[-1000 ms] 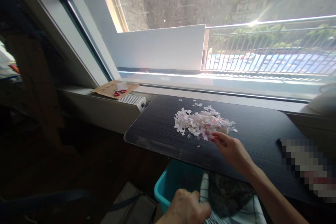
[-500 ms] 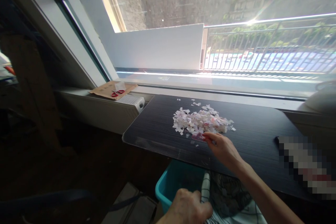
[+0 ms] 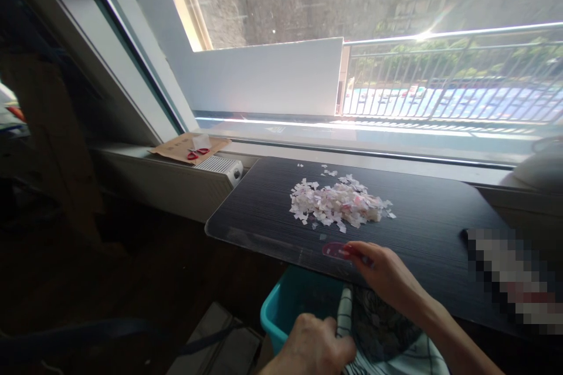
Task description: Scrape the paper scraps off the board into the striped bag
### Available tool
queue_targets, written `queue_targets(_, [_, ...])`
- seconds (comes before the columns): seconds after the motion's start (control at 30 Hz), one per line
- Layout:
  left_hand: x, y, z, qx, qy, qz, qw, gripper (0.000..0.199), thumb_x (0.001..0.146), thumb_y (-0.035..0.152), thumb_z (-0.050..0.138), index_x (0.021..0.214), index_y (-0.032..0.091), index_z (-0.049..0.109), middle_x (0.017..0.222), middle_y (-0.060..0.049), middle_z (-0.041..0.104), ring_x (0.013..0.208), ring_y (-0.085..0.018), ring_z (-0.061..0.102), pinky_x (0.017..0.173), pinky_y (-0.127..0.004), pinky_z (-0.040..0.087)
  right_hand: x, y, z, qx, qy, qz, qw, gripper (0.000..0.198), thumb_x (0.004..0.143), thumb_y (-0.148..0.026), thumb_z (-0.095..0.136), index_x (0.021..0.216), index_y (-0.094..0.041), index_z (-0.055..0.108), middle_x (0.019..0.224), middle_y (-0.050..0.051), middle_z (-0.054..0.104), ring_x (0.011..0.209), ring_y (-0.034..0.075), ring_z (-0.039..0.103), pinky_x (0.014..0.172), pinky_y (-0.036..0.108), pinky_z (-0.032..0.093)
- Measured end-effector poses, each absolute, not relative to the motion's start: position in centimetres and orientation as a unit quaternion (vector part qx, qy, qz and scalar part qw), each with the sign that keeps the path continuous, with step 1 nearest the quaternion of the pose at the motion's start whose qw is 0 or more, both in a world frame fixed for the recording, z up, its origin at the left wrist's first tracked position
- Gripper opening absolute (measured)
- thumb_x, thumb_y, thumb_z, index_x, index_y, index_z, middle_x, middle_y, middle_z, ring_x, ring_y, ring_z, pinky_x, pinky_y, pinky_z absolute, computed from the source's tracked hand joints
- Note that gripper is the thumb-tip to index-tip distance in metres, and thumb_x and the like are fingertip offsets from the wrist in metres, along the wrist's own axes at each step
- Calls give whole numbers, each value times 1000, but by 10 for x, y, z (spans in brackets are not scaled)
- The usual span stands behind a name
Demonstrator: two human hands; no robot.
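My right hand pinches a flat, see-through pink scraper with a rounded end, held low over the dark table close to its near edge. Some pale bits show at the scraper. Beyond it lies a loose heap of small white and pinkish paper scraps. Below the table edge, my left hand is closed on the rim of a light cloth bag with dark grid lines. The bag's mouth gapes under the edge, its inside dark and hard to make out.
A teal bin stands under the edge, left of the bag. Red-handled scissors lie on a brown envelope on the sill, near a white radiator. A blurred-out object sits at the table's right.
My right hand has drawn the pink scraper away from the heap, toward the near table edge. A few scraps in front of the heap have shifted. My left hand stays on the bag.
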State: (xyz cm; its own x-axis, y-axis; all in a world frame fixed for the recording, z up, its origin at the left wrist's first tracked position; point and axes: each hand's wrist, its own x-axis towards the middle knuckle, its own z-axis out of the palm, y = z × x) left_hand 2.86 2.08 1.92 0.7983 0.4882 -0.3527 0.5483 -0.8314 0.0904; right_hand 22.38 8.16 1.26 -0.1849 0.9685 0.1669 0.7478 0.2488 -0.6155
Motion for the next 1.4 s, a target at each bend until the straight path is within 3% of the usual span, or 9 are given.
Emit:
queue_targets(0.23, [28, 18, 16, 941, 279, -165, 93, 20, 89, 32, 52, 99, 22, 65, 81, -8, 66, 64, -26, 67, 52, -34, 55, 214, 102, 16, -612, -728, 147, 270, 31, 87, -24, 46, 104, -19, 71, 85, 8, 74, 73, 21, 67, 67, 29, 47])
queue_targets(0.43, [24, 18, 14, 942, 288, -145, 94, 20, 88, 33, 54, 97, 21, 66, 80, -8, 66, 62, -26, 67, 51, -32, 53, 216, 86, 16, -537, -766, 240, 259, 26, 88, -29, 49, 102, -24, 71, 84, 4, 74, 71, 17, 66, 65, 25, 48])
queue_targets(0.63, [26, 19, 19, 944, 291, -115, 105, 19, 84, 30, 55, 95, 20, 67, 80, -9, 67, 61, -26, 66, 50, -32, 52, 229, 73, 7, -597, -721, 198, 290, 28, 88, -31, 48, 102, -22, 71, 92, 6, 75, 77, 20, 68, 70, 28, 50])
queue_targets(0.8, [26, 18, 16, 941, 295, -122, 115, 20, 83, 33, 57, 96, 20, 66, 82, -8, 67, 63, -27, 67, 51, -33, 53, 222, 63, 12, -546, -749, 267, 263, 26, 89, -31, 50, 102, -24, 71, 92, 3, 74, 80, 18, 68, 72, 26, 50])
queue_targets(1.0, [23, 18, 15, 941, 295, -126, 107, 21, 85, 34, 54, 96, 21, 66, 81, -8, 66, 63, -26, 66, 51, -33, 53, 214, 62, 16, -556, -740, 261, 275, 26, 90, -30, 48, 102, -22, 70, 93, 4, 74, 82, 19, 67, 74, 26, 49])
queue_targets(1.13, [22, 16, 7, 946, 293, -109, 85, 18, 84, 33, 56, 93, 22, 66, 75, -6, 64, 58, -23, 64, 46, -27, 48, 209, 62, 20, -526, -754, 295, 261, 25, 90, -32, 49, 99, -24, 71, 88, 2, 74, 76, 17, 67, 68, 23, 49])
queue_targets(1.4, [10, 14, -15, 949, 312, -44, 21, 13, 80, 36, 62, 83, 24, 66, 63, -2, 59, 46, -18, 58, 38, -22, 30, 202, 113, 23, -603, -735, 149, 272, 32, 88, -28, 44, 105, -19, 70, 91, 8, 76, 79, 22, 69, 69, 29, 49])
